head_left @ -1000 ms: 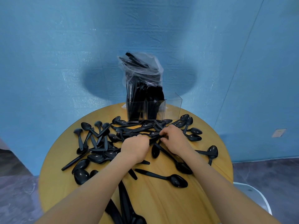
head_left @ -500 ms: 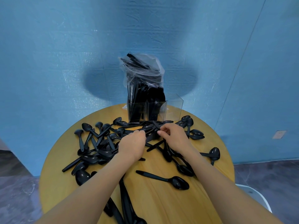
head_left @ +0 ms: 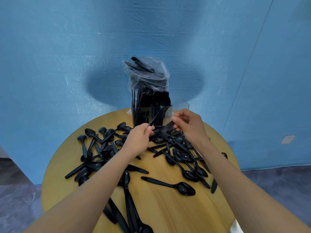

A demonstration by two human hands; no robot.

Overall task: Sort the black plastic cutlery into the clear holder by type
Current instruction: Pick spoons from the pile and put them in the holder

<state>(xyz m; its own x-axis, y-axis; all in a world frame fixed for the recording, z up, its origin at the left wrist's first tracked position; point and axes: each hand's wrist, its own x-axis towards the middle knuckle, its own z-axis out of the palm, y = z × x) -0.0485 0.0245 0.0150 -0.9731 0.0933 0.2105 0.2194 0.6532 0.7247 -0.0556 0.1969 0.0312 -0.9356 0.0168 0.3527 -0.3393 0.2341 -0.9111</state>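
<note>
Several black plastic spoons [head_left: 104,145] lie scattered over the round wooden table [head_left: 168,207]. At the table's far edge stands the clear holder [head_left: 180,107]; its left and middle compartments hold black cutlery, and its right compartment looks empty. My left hand [head_left: 138,140] grips a thin black handle [head_left: 154,119] that points up toward the holder. My right hand [head_left: 190,125] pinches a blurred black piece [head_left: 165,130] just in front of the holder. Both hands are raised above the pile. What type each held piece is cannot be told.
A clear plastic bag [head_left: 148,73] with more black cutlery sits on top of the holder's contents. One spoon [head_left: 170,184] lies alone near the table's middle. Long black pieces [head_left: 129,209] lie at the near edge. A blue wall stands close behind.
Both hands have risen off the pile and moved toward the holder, each carrying a black piece. The camera view has shifted slightly.
</note>
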